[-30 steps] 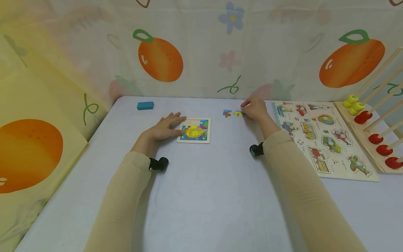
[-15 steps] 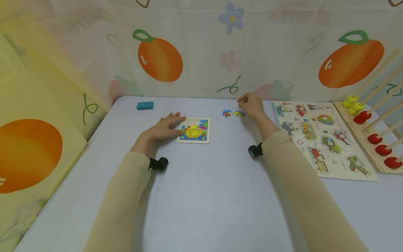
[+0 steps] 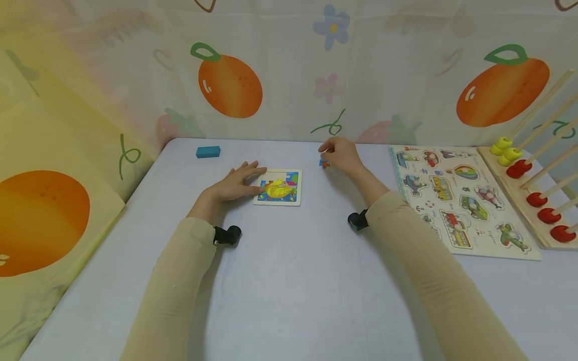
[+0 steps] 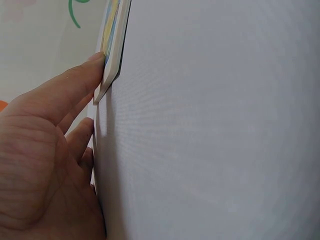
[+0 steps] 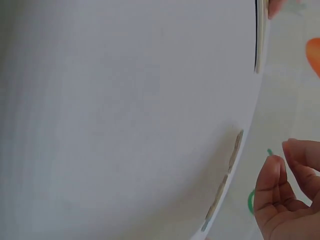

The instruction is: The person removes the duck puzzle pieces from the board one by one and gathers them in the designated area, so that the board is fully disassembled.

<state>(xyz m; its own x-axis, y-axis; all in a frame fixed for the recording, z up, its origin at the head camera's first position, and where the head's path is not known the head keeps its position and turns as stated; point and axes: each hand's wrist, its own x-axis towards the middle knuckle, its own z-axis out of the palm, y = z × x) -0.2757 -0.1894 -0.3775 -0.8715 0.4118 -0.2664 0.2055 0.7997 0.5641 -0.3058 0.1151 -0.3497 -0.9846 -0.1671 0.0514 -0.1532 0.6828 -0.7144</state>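
My left hand rests with spread fingers at the left side of a small framed jigsaw puzzle showing a yellow bird. In the left wrist view, the thumb lies on the corner of its pale frame. My right hand is raised over the table's far part, right of the puzzle, with thumb and fingers bent toward each other. Whether a piece is between those fingertips I cannot tell. Below it a blue and orange puzzle piece lies on the cloth; the right wrist view shows two loose pieces edge-on.
A teal block lies at the far left of the white table. On the right are a large vehicle puzzle board and a wooden bead rack with yellow and red beads. A fruit-print curtain hangs behind.
My right hand has lifted from beside the loose pieces and moved left, now covering the yellow and blue piece in the head view. The left hand and framed puzzle have stayed put.
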